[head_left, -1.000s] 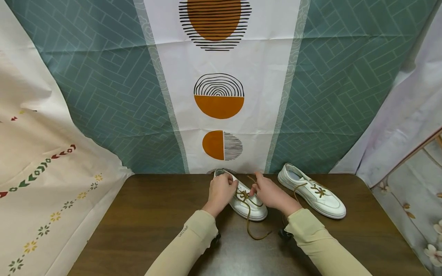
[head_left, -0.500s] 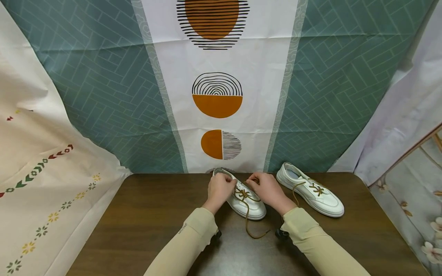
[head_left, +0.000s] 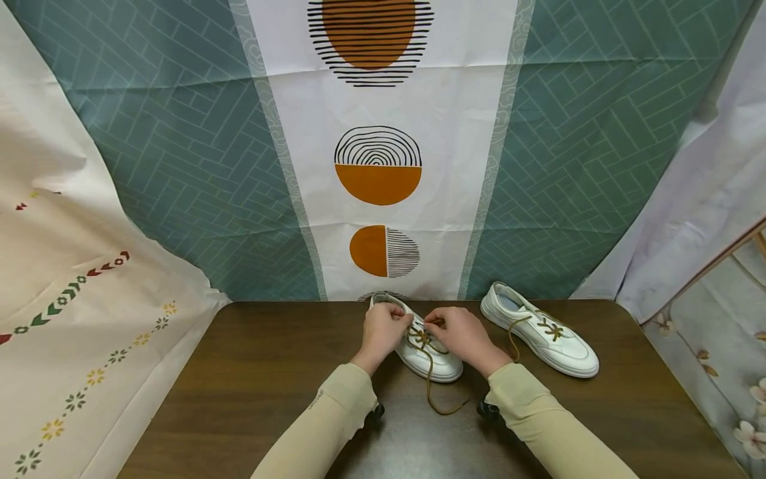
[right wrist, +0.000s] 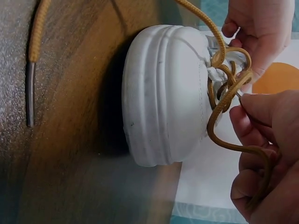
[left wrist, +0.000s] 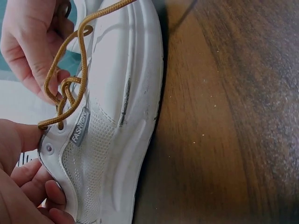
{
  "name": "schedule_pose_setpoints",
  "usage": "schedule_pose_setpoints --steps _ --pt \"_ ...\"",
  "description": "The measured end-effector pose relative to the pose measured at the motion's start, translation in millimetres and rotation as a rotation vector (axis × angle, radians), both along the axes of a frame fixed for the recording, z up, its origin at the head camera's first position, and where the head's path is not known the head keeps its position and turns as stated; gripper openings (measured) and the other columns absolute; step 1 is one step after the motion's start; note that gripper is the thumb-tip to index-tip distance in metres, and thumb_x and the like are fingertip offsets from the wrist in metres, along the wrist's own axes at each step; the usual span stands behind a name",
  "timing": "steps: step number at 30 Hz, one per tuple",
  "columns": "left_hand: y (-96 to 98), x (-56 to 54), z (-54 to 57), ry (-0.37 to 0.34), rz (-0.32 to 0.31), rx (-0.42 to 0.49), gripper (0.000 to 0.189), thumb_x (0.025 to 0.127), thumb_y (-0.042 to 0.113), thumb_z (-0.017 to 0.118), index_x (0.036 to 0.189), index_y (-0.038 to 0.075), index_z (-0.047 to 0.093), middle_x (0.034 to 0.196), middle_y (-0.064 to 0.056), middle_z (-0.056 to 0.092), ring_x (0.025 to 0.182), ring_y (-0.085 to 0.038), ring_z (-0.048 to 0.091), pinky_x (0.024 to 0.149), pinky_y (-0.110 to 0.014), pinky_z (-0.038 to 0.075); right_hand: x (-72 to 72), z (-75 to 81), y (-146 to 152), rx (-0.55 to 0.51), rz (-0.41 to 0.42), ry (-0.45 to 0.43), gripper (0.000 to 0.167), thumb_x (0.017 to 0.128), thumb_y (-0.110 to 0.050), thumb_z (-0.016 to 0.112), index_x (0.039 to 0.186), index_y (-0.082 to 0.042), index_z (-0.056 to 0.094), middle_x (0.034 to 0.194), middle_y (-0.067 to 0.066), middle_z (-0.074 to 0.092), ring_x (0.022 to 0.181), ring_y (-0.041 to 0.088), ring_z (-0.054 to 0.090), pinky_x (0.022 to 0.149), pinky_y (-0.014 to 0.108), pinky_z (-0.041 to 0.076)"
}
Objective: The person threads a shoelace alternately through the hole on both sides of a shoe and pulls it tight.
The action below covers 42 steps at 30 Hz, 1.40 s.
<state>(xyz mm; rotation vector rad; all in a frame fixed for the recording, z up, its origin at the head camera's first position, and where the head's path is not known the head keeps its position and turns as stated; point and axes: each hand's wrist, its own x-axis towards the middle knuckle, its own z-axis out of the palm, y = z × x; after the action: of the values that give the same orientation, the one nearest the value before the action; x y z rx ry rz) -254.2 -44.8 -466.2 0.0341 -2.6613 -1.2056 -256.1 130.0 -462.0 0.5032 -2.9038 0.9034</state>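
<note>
A white shoe point(head_left: 441, 368) with brown laces stands at the table's back edge, toe toward me. My left hand point(head_left: 383, 329) grips its eyelet flap near the opening; in the left wrist view the thumb lies at the upper eyelets point(left wrist: 48, 148) with the fingers curled under the edge. Over the lacing, my right hand point(head_left: 462, 334) pinches a brown shoelace point(right wrist: 226, 145) between thumb and forefinger, and the cord runs back into the palm. The lace's other end point(head_left: 439, 407) trails over the toe onto the table, its tip point(right wrist: 31, 95) dark. Fingers hide part of the tongue.
A matching white shoe point(head_left: 568, 349) with crossed brown laces stands to the right, just beyond my right hand. Brown wooden table point(head_left: 251, 399) surface lies in front and left. Patterned cloth point(head_left: 383, 100) hangs directly behind the table's back edge.
My right hand, earlier with its forefinger raised, has come down and left to the lacing, drawing the lace in close to the eyelets. My left hand keeps its hold.
</note>
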Motion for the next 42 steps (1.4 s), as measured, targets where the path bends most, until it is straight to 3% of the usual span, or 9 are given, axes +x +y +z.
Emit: schedule_pose_setpoints --steps 25,28,33,36,42 --pt "-0.3 -0.3 -4.8 -0.004 -0.003 -0.011 0.012 0.082 0.031 0.067 0.074 0.024 0.073 0.066 0.012 0.064 0.062 -0.007 0.055 0.054 -0.023 0.043 1.2 -0.8 -6.5 0.181 0.042 0.224 0.009 0.085 -0.025 0.065 0.088 -0.022 0.073 0.084 -0.008 0.066 0.075 0.01 0.061 0.069 0.031 0.05" --pt "-1.4 0.3 -4.1 0.003 -0.059 -0.028 0.016 0.085 0.028 0.063 0.073 0.025 0.074 0.065 0.011 0.064 0.059 -0.008 0.053 0.052 -0.023 0.041 -0.5 -1.9 -7.9 0.188 0.037 0.213 0.009 0.087 -0.026 0.064 0.088 -0.023 0.072 0.084 -0.008 0.065 0.075 0.01 0.06 0.068 0.031 0.049" --pt "-1.7 2.1 -3.1 0.046 -0.176 -0.073 0.016 0.085 0.02 0.061 0.084 0.021 0.077 0.08 0.008 0.071 0.064 -0.006 0.055 0.056 -0.02 0.043 -1.0 -3.3 -9.6 0.173 0.022 0.182 0.008 0.089 -0.026 0.063 0.09 -0.023 0.07 0.083 -0.008 0.063 0.072 0.008 0.056 0.065 0.029 0.046" --pt "-1.0 2.8 -2.8 0.067 -0.201 -0.115 0.015 0.086 0.018 0.063 0.09 0.019 0.077 0.088 0.006 0.073 0.067 -0.004 0.057 0.058 -0.018 0.044 -0.9 -3.0 -9.8 0.157 0.021 0.17 0.008 0.089 -0.026 0.063 0.091 -0.023 0.07 0.083 -0.008 0.061 0.07 0.006 0.054 0.063 0.028 0.045" --pt "0.4 3.2 -2.5 0.048 -0.21 -0.153 0.011 0.086 0.018 0.064 0.085 0.017 0.075 0.082 0.005 0.071 0.063 -0.005 0.056 0.053 -0.019 0.042 -1.9 -0.9 -5.1 0.065 0.017 0.079 0.009 0.091 -0.028 0.06 0.092 -0.024 0.069 0.083 -0.01 0.061 0.067 0.005 0.052 0.06 0.026 0.043"
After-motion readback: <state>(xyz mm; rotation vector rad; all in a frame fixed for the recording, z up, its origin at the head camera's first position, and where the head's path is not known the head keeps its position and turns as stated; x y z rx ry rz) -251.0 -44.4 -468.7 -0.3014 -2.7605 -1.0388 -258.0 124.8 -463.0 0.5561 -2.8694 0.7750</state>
